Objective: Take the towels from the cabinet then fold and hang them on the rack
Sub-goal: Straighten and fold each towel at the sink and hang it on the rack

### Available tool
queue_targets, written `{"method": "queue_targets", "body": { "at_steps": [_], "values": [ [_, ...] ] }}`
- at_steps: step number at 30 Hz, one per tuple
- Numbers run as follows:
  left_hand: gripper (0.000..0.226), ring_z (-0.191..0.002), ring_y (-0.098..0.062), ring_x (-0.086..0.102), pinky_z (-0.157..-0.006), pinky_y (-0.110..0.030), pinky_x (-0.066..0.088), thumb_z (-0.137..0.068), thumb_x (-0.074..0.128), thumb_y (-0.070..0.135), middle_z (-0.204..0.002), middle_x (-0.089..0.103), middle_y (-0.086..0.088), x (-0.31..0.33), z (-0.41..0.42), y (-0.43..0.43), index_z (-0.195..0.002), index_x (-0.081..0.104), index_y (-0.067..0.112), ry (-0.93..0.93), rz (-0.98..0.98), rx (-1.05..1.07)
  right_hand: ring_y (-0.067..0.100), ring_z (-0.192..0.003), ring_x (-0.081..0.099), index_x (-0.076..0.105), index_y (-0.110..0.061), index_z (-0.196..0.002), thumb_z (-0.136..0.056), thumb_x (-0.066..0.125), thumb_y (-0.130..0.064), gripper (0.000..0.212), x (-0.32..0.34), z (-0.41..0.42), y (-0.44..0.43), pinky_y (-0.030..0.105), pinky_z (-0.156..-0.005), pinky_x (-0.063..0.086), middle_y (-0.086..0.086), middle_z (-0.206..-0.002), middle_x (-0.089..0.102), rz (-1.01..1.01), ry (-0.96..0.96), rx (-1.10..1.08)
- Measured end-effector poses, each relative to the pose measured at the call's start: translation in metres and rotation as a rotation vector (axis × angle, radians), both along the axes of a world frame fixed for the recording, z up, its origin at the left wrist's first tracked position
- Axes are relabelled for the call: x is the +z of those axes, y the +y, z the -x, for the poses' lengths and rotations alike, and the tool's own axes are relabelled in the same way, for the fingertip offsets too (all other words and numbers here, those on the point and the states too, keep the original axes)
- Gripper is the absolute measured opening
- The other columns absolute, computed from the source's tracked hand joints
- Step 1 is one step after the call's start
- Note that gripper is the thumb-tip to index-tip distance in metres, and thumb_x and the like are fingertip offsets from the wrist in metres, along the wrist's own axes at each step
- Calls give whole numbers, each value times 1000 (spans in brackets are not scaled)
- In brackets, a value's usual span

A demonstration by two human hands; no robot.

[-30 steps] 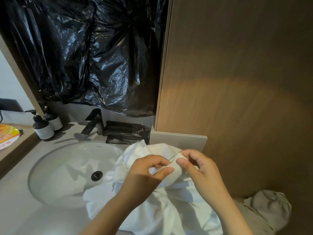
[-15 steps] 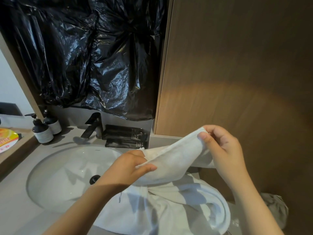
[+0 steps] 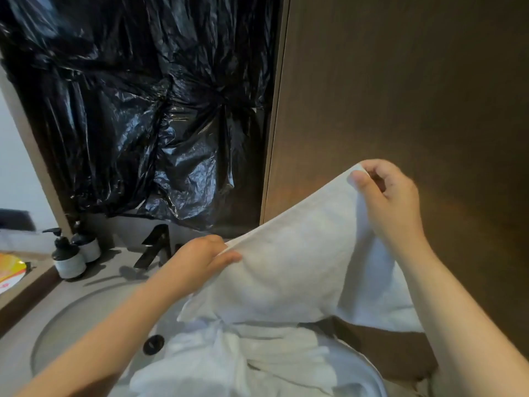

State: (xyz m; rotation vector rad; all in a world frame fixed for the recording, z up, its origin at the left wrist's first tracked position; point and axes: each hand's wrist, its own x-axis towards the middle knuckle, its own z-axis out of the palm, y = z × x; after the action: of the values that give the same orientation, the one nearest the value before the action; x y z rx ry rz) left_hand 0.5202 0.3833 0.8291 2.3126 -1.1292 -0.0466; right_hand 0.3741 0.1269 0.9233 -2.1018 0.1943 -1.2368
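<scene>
Your hands hold a white towel (image 3: 286, 267) up over the right side of the sink (image 3: 71, 316), with its top edge pulled fairly taut between them. Your left hand (image 3: 200, 259) pinches that edge low and near the tap (image 3: 153, 247), thumb on the near side and fingers tucked behind the cloth. Your right hand (image 3: 392, 202) is higher, in front of the wood panel (image 3: 400, 96), and pinches the upper corner between thumb and forefinger, with the other fingers curled in. The edge therefore slopes upward from left to right. The raised part hangs as a broad, smooth sheet, plain white with a faint terry nap and soft shadowing across the middle. Its right side falls in a long fold below your right wrist. Lower down the cloth is bunched in a crumpled white heap with deep creases. The heap lies partly in the basin beside the dark drain (image 3: 153, 344) and partly over the front of the desk (image 3: 17, 348). You cannot tell whether the heap is all one towel or more than one. Two dark pump bottles (image 3: 68, 259) stand together at the back left of the desk, well apart from the towel. Crinkled black plastic (image 3: 143, 110) covers the wall above the tap.
</scene>
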Motion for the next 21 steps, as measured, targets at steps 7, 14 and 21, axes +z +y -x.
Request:
{"method": "queue_targets", "body": {
  "at_steps": [7,14,21],
  "values": [
    [41,-70,-15,51,-67,-31,40,-96,54,37,-72,48,5,59,-40,-18,-56,46,35,-110,41,-46,-3,-80,57,64,-19,-97,-96,57,-27,11,56,-10,-35,0,-63,39,-14,-87,61,26,-62,-99],
    [27,-89,-14,60,-82,-33,49,-95,54,44,-94,64,4,103,-76,-23,-92,73,24,-107,33,67,-6,-85,58,62,-25,-102,-97,55,-34,13,78,-4,-67,4,-64,40,-18,-89,60,-25,-125,-194],
    [57,-48,-20,42,-54,-30,27,-91,60,46,-53,43,-14,127,-87,-19,-62,56,-3,-172,274,133,10,-89,57,64,-14,-107,-99,53,-29,21,74,-10,-89,20,-74,42,-1,-97,62,-79,-162,-275]
  ]
}}
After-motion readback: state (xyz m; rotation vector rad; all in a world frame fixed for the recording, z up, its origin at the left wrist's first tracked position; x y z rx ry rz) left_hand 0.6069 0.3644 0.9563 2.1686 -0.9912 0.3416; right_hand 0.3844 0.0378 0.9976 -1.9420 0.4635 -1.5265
